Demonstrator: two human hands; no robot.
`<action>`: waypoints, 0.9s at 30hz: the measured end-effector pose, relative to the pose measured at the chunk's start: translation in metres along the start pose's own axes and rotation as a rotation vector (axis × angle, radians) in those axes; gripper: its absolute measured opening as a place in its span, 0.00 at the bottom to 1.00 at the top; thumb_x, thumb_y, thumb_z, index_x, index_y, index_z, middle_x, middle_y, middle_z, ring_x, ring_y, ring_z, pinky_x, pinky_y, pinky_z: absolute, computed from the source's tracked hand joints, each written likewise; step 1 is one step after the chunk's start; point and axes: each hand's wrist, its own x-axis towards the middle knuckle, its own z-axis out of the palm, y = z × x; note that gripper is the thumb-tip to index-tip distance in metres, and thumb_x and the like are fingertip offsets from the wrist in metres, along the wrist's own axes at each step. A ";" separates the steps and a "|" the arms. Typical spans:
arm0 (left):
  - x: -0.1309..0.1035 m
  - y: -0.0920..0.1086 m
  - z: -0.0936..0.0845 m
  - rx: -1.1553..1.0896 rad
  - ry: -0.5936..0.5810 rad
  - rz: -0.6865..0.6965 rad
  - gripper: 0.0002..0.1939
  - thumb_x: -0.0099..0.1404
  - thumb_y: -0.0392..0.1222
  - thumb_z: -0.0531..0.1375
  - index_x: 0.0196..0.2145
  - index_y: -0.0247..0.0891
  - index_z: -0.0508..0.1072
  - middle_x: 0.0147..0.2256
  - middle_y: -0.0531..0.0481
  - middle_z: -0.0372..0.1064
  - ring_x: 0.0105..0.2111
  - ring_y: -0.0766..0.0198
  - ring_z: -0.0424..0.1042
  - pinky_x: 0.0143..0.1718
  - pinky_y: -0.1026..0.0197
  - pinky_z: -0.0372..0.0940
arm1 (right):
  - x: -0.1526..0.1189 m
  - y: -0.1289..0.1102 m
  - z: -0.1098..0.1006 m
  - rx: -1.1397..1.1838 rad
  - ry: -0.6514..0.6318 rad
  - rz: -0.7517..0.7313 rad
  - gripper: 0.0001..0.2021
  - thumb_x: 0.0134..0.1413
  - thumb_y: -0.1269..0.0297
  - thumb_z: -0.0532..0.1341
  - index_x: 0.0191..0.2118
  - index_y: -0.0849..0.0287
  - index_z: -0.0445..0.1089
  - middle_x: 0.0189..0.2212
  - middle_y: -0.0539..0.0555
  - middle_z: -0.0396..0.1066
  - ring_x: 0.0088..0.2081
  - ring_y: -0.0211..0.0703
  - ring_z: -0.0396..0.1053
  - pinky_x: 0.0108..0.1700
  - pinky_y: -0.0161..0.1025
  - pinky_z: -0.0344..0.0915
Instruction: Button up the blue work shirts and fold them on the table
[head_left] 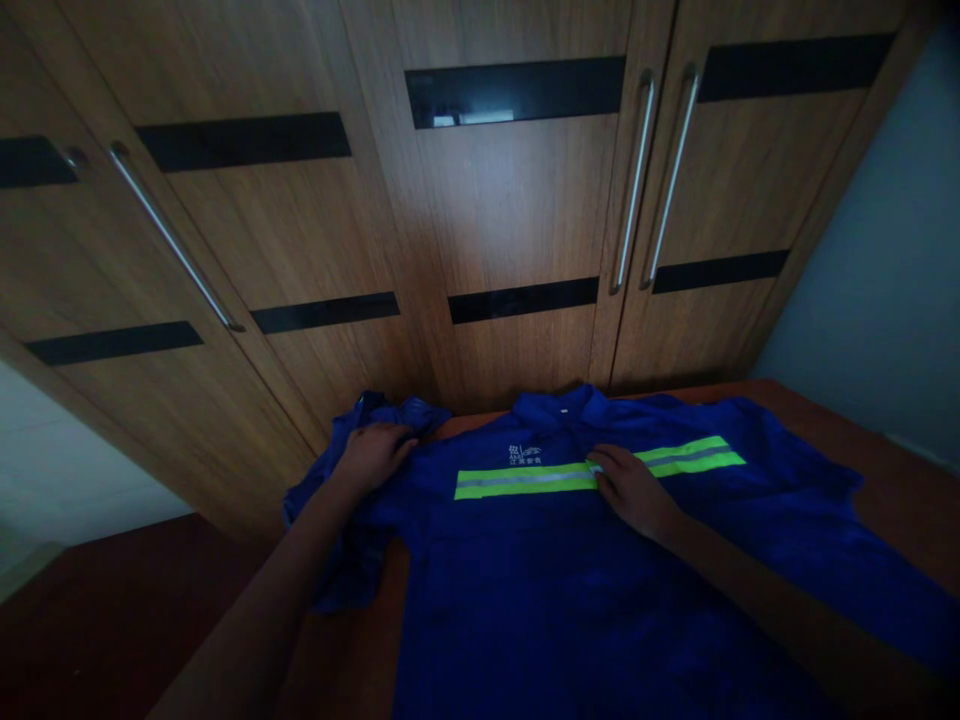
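A blue work jacket lies spread front side up, its collar toward the wardrobe. A yellow-green reflective strip with a silver middle crosses its chest, below a small white printed logo. My right hand is closed at the front opening, fingertips pinching the cloth at the strip. At the left shoulder side, my left hand rests with curled fingers on bunched blue cloth. Whether that cloth is the jacket's sleeve or another garment, I cannot tell. The jacket's lower part runs out of view.
The jacket lies on a reddish-brown wooden surface. Right behind it stands a wooden wardrobe with black panels and long metal handles. A pale wall is at the right. Dark reddish floor shows at lower left.
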 end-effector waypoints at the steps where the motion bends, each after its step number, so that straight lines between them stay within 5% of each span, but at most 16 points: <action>1: 0.007 0.002 0.000 -0.024 -0.034 0.007 0.21 0.67 0.53 0.47 0.44 0.40 0.73 0.45 0.40 0.71 0.48 0.49 0.67 0.49 0.50 0.58 | -0.001 0.000 0.001 0.018 0.010 0.002 0.18 0.60 0.67 0.49 0.51 0.62 0.67 0.50 0.62 0.66 0.53 0.51 0.62 0.56 0.49 0.60; 6: 0.040 0.003 0.006 -0.082 -0.218 -0.016 0.21 0.59 0.58 0.55 0.25 0.38 0.75 0.27 0.45 0.73 0.30 0.55 0.72 0.34 0.59 0.62 | -0.002 0.000 0.001 0.040 0.024 0.006 0.17 0.60 0.66 0.49 0.50 0.63 0.69 0.50 0.62 0.67 0.52 0.52 0.64 0.56 0.49 0.60; 10: 0.051 0.005 0.007 -0.179 -0.363 0.020 0.14 0.48 0.52 0.65 0.18 0.39 0.73 0.20 0.53 0.70 0.22 0.61 0.70 0.26 0.64 0.61 | -0.003 0.000 0.002 0.043 0.036 0.000 0.18 0.60 0.65 0.49 0.50 0.64 0.69 0.50 0.63 0.68 0.53 0.52 0.64 0.56 0.50 0.60; 16: 0.047 0.001 -0.001 -0.271 -0.167 -0.016 0.15 0.59 0.52 0.56 0.36 0.40 0.75 0.34 0.52 0.74 0.34 0.61 0.72 0.35 0.64 0.63 | -0.003 0.002 0.004 0.030 0.046 -0.011 0.17 0.60 0.66 0.49 0.50 0.64 0.69 0.49 0.63 0.68 0.52 0.52 0.64 0.56 0.50 0.61; 20: 0.042 -0.012 0.004 -0.181 -0.071 -0.143 0.15 0.57 0.52 0.58 0.31 0.38 0.74 0.35 0.45 0.73 0.39 0.54 0.71 0.37 0.59 0.62 | -0.002 0.001 0.005 0.012 0.056 -0.016 0.17 0.60 0.67 0.50 0.49 0.65 0.70 0.48 0.63 0.69 0.51 0.52 0.65 0.56 0.50 0.62; 27: 0.026 -0.031 -0.012 -0.257 -0.264 -0.136 0.21 0.52 0.61 0.59 0.19 0.38 0.71 0.22 0.50 0.68 0.29 0.56 0.70 0.31 0.61 0.60 | -0.003 0.000 0.004 0.001 0.080 -0.027 0.16 0.60 0.67 0.50 0.48 0.64 0.70 0.48 0.62 0.69 0.51 0.51 0.65 0.56 0.49 0.62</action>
